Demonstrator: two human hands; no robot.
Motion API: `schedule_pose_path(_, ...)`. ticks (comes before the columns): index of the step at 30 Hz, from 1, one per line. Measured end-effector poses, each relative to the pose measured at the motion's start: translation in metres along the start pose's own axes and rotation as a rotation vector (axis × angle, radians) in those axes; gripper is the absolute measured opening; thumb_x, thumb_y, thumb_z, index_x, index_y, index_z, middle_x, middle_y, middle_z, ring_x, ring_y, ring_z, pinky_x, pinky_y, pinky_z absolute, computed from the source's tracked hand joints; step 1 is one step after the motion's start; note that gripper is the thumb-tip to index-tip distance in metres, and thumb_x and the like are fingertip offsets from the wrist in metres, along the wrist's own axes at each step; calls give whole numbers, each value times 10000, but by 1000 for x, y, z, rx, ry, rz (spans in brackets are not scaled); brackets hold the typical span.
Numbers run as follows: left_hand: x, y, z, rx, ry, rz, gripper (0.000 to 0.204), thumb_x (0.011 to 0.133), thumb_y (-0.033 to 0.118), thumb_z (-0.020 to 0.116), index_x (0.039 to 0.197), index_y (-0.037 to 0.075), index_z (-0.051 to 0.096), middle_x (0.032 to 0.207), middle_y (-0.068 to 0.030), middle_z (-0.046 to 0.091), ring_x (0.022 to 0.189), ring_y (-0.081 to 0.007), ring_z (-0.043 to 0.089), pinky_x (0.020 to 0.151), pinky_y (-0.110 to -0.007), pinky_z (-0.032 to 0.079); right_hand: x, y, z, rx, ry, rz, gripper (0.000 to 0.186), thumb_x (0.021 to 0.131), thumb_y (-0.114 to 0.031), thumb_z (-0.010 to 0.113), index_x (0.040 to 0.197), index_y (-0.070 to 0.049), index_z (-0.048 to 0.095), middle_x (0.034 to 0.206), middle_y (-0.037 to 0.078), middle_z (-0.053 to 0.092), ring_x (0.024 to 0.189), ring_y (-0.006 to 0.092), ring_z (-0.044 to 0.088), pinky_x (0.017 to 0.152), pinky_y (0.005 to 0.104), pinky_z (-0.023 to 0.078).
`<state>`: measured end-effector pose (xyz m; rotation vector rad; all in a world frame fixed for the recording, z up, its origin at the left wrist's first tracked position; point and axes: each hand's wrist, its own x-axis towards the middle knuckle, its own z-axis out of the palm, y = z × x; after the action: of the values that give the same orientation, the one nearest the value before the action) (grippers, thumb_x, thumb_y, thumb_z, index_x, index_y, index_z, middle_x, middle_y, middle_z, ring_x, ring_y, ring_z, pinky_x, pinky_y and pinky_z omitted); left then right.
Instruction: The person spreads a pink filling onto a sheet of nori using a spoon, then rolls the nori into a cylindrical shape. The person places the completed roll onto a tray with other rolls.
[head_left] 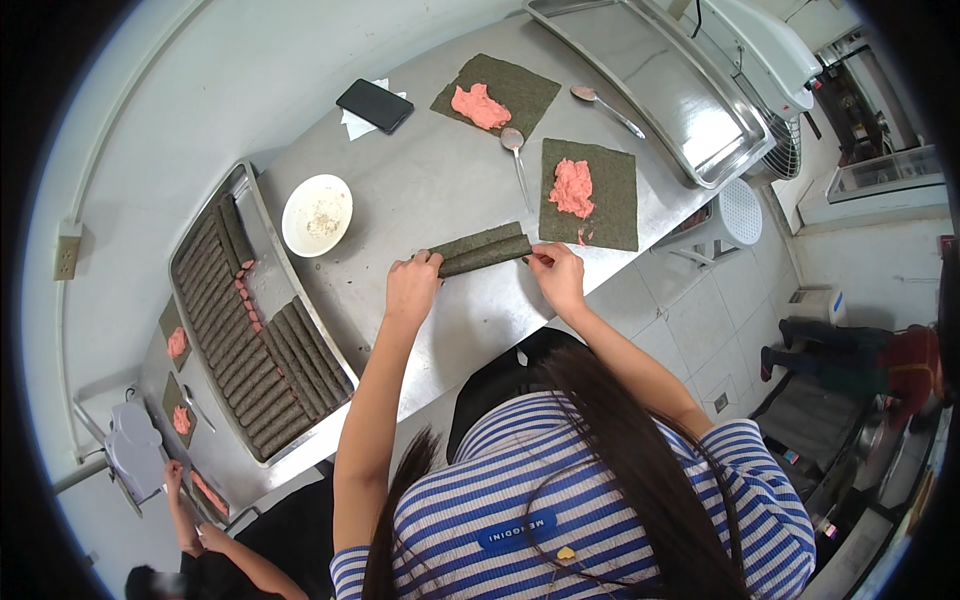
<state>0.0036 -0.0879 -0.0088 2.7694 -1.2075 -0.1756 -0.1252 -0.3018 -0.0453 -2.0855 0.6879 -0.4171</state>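
Note:
Between my two hands lies a partly rolled seaweed sheet on the steel table, with a flat strip of it showing along the far side. My left hand grips its left end, fingers curled over the edge. At the right end my right hand pinches the roll. Just right of it lies a flat seaweed sheet with a lump of pink paste on it. Farther back is another seaweed sheet bearing pink paste. A metal spoon rests between these two sheets.
A tray of dark seaweed rolls stands at left, beside a white bowl. A black phone lies on white paper. Another spoon is near a large metal tray at the back right. A co-worker's hands are at lower left.

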Motion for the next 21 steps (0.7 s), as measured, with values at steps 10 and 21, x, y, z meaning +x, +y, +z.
schedule_pose_path(10,-1,2,2,-11,40,-2,253,704,162,758,903,95,618,913,-62,646,820,-224,659,725,-370,490,8,17,0,132,-106,191,118,752,-47,694,858,-7,725,807,131,695,719,231,667,696,341,526)
schedule_pose_path(21,-1,3,-3,-13,29,-25,258,705,165,758,916,94,626,900,-68,648,786,-226,655,719,-365,498,28,-15,-1,-466,-370,-618,349,714,-72,693,1041,12,607,1043,158,583,1023,314,549,908,394,456)
